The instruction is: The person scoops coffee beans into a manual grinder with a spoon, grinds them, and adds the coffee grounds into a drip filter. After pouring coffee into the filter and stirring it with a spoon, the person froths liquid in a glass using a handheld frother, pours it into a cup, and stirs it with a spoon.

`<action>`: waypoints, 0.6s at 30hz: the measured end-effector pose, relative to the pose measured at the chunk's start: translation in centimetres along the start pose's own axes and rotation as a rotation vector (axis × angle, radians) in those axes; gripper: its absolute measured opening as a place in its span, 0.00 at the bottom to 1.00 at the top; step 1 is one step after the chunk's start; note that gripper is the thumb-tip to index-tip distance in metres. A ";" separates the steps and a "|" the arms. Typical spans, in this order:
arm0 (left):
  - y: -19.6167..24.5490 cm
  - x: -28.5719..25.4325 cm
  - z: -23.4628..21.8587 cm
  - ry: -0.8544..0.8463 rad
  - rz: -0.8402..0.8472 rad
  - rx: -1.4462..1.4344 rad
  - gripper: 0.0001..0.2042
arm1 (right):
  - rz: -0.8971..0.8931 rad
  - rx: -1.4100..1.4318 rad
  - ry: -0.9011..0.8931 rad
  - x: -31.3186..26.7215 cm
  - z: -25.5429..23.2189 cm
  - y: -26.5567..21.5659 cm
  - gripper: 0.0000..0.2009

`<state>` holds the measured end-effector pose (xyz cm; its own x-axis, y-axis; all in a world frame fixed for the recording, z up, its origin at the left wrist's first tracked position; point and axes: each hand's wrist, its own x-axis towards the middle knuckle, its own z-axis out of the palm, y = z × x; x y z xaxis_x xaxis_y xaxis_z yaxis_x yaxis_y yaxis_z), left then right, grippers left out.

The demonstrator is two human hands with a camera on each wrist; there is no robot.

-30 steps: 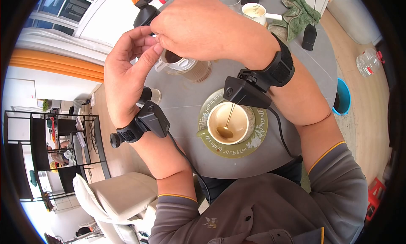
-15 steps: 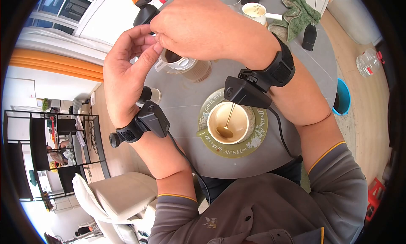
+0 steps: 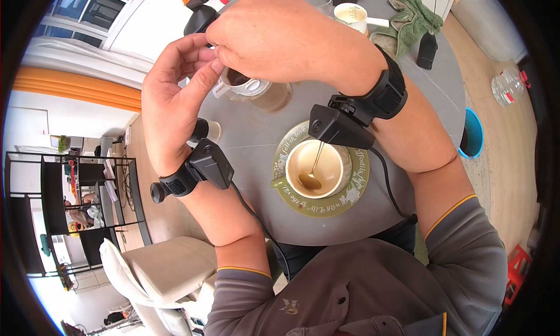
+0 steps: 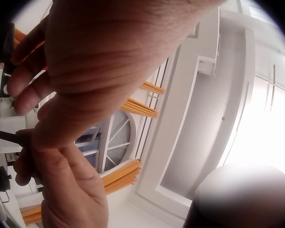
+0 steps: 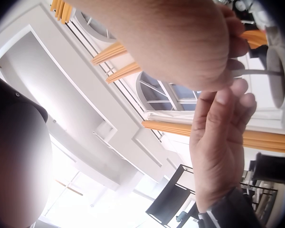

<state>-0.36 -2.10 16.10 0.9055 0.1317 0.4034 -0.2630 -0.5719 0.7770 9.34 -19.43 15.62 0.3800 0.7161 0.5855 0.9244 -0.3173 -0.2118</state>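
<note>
Both hands meet over the far left of the table. My right hand [image 3: 274,39] crosses over the front, its fingers curled down against my left hand [image 3: 175,85], whose thumb and fingertips pinch inward. A thin stem [image 5: 256,72] comes out between the two hands; its kind does not show. It runs toward a grey oval shape [image 5: 276,71] in the right wrist view and looks dark in the left wrist view. Below the hands is a clear dripper [image 3: 248,90] with dark contents, beside a ribbed glass [image 3: 274,98]. The hands partly hide the dripper.
A cream cup [image 3: 335,187] with a spoon [image 3: 311,181] stands on a green lettered plate [image 3: 350,205] near me. Behind are a cream measuring pot [image 3: 350,15], a green towel [image 3: 402,27] and a black-topped object [image 3: 201,21]. A small dark-lidded jar [image 3: 211,130] stands at the left edge.
Both hands keep almost the same pose; the left hand shifts very slightly left. The cup, plate and dripper stay where they were.
</note>
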 end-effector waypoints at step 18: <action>0.1 0.0 0.0 -0.014 0.002 0.004 0.19 | -0.002 0.011 -0.010 0.0 0.1 0.1 0.06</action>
<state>-0.42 -2.12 16.19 0.9095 0.1190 0.3982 -0.2636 -0.5756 0.7741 9.41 -19.36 15.56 0.3785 0.7232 0.5777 0.9254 -0.3092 -0.2192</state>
